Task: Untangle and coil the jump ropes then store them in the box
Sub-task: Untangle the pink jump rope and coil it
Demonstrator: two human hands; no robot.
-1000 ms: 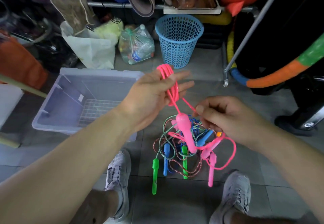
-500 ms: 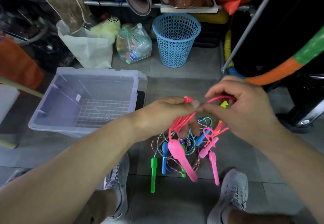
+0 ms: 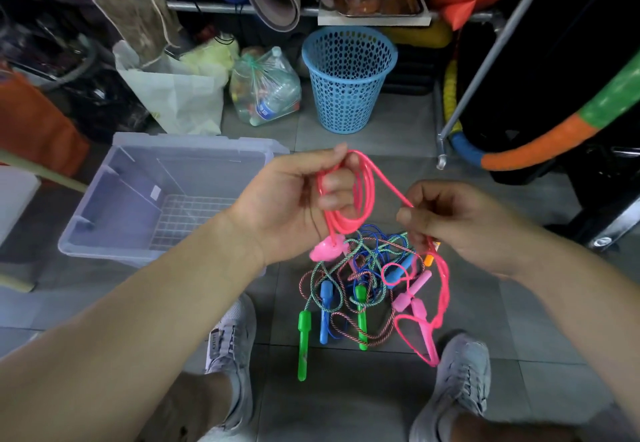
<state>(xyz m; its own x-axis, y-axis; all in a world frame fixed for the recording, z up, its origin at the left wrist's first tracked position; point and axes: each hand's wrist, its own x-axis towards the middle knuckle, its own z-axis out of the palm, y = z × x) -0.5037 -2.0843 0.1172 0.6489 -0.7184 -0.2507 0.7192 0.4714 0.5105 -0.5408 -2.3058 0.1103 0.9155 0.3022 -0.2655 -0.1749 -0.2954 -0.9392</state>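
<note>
Dim, even light; bowed edges

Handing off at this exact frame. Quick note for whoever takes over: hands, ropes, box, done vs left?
Left hand: grips several coils of the pink rope; one handle dangles just below the hand.
Right hand: pinches the same rope's free strand, which trails down beside the pile.
Tangled pile of green-, blue- and pink-handled ropes lies on the floor between the feet.
Clear box sits on the floor to the left, with no rope in it.
Done: pink rope partly coiled.
Left: finish that coil and box it, then untangle, coil and box the rest.
</note>
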